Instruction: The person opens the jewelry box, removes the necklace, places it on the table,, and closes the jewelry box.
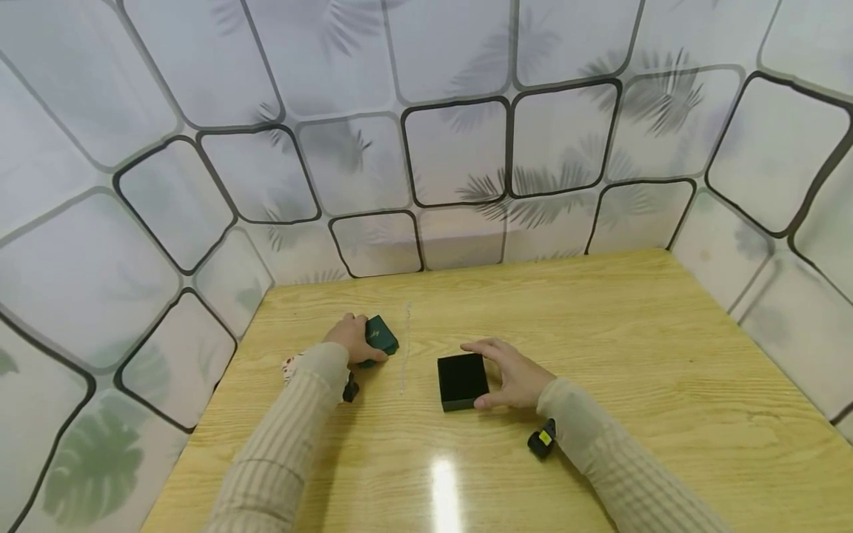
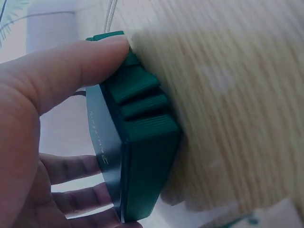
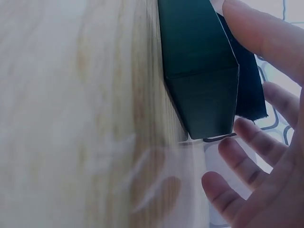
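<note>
My left hand (image 1: 353,339) grips a dark green box lid (image 1: 381,334) at the left of the table. In the left wrist view the thumb presses on a green ribbon bow (image 2: 135,88) along the lid's side, and fingers support the opposite side; faint gold lettering marks its face. Right of it, a dark green box base (image 1: 460,405) with a black inside stands on the table. My right hand (image 1: 516,375) surrounds its right side with fingers spread, thumb at the near corner. A black panel (image 3: 251,85) shows beside the green wall in the right wrist view.
A thin silvery chain (image 1: 405,348) lies stretched on the wooden table (image 1: 633,333) between lid and base. Something white with red marks (image 1: 288,368) is partly hidden behind the left sleeve. Patterned fabric walls (image 1: 460,148) enclose the table at the back and sides.
</note>
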Demonstrator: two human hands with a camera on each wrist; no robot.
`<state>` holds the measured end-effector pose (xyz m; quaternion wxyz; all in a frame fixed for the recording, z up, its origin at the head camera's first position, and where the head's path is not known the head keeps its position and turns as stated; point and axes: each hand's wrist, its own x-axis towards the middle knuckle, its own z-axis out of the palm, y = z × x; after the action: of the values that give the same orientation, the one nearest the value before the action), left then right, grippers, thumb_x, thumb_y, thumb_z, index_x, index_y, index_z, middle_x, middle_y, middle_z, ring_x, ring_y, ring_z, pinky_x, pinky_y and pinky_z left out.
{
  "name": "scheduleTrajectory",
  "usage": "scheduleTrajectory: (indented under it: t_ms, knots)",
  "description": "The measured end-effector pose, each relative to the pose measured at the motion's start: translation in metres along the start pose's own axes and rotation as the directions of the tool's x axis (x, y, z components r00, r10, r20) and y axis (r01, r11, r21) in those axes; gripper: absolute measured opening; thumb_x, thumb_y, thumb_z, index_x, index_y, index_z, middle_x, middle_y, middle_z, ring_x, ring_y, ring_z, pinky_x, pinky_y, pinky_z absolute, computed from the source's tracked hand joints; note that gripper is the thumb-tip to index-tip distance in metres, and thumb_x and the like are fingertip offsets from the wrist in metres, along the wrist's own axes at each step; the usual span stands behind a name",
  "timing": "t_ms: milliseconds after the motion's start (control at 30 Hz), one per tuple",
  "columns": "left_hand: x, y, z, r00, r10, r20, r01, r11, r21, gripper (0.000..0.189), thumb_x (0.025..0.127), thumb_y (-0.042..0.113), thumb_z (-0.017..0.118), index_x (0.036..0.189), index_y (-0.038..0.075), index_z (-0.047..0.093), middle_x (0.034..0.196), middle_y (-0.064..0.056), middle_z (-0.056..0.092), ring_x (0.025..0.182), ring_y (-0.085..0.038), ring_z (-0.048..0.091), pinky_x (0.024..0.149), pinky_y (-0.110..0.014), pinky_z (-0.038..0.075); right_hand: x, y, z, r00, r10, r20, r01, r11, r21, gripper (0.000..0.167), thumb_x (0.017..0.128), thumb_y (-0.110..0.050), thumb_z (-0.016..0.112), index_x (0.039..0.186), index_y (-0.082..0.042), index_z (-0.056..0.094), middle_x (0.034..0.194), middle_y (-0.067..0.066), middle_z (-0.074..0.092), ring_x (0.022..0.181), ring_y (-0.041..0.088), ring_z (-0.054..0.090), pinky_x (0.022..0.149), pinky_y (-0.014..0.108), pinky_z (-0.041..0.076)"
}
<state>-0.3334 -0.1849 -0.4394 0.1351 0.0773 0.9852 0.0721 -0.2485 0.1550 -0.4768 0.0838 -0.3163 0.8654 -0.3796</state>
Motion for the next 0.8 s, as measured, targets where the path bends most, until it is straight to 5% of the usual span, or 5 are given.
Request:
scheduleTrajectory:
  t_ms: [200,433,600,800]
  knots:
    - [0.001,0.002,0.001,0.999,-0.022,0.026,0.022,1.000,0.007,0.102,0.073,0.059,0.076,0.145,-0.001,0.034,0.131,-0.024,0.043,0.106,-0.034,0.054,0.087,-0.047,0.049,0.000,0.000,0.001,1.000,-0.019,0.017,0.019,1.000,-0.001,0.091,0.073,-0.041,0.083,0.149,-0.027,0.035,0.151,0.012,0.027,0.136,0.031,0.029,0.102,0.056,0.036]
    - [0.002,0.006,0.002,1.000,-0.005,0.015,0.005,0.999,0.044,0.106,0.073,0.062,0.074,0.147,-0.001,0.032,0.137,-0.025,0.039,0.120,-0.038,0.047,0.095,-0.049,0.045,0.001,0.001,0.002,1.000,0.001,0.029,0.000,1.000,-0.020,0.093,0.073,-0.041,0.083,0.150,-0.024,0.033,0.150,0.005,0.028,0.136,0.029,0.031,0.102,0.054,0.037]
    - [-0.002,0.021,0.000,0.986,0.138,-0.094,-0.139,0.990,-0.004,0.089,0.083,0.055,0.068,0.147,0.004,0.035,0.144,-0.022,0.036,0.128,-0.038,0.041,0.100,-0.052,0.041,0.000,0.000,0.002,0.999,0.023,0.043,-0.021,0.999,-0.040,0.094,0.074,-0.040,0.083,0.151,-0.021,0.032,0.150,0.005,0.028,0.136,0.030,0.031,0.102,0.054,0.038]
    - [-0.018,0.053,-0.003,0.923,0.361,-0.136,-0.372,0.925,-0.072,0.071,0.089,0.049,0.065,0.145,0.011,0.042,0.143,-0.010,0.043,0.125,-0.029,0.048,0.100,-0.047,0.043,0.000,-0.001,0.001,0.998,0.042,0.044,-0.040,0.998,-0.038,0.094,0.074,-0.038,0.083,0.151,-0.019,0.031,0.149,0.005,0.029,0.135,0.031,0.032,0.101,0.055,0.038]
